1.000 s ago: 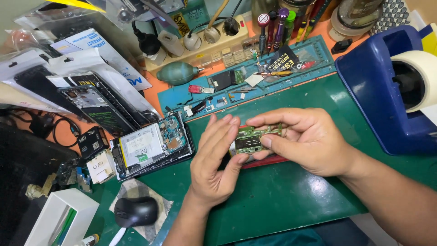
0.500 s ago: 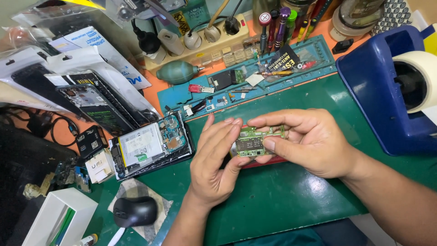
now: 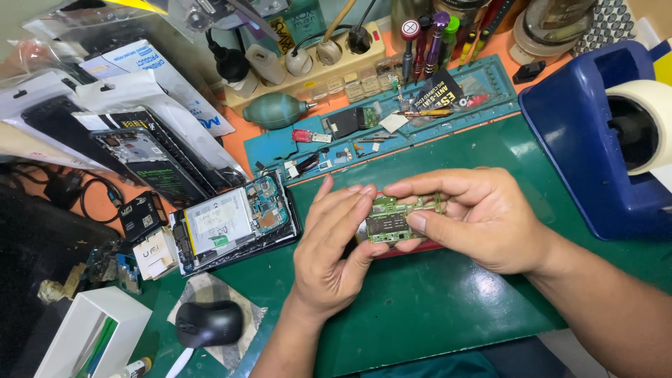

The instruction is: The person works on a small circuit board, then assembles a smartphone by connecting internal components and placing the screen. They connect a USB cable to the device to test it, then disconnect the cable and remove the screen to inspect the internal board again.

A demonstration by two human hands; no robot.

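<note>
Two bare hands meet over a green mat (image 3: 448, 315) on the cluttered surface. Far left, a black mouse (image 3: 208, 323) lies on a cloth, and an opened phone (image 3: 234, 222) lies just above it, its battery and board exposed. The left hand (image 3: 329, 248) has its fingers pressed against the left edge of a small green circuit board (image 3: 393, 220), held above the mat. The right hand (image 3: 472, 217) pinches that board, thumb beneath and fingers on top. Far right stands a blue tape dispenser (image 3: 595, 140).
</note>
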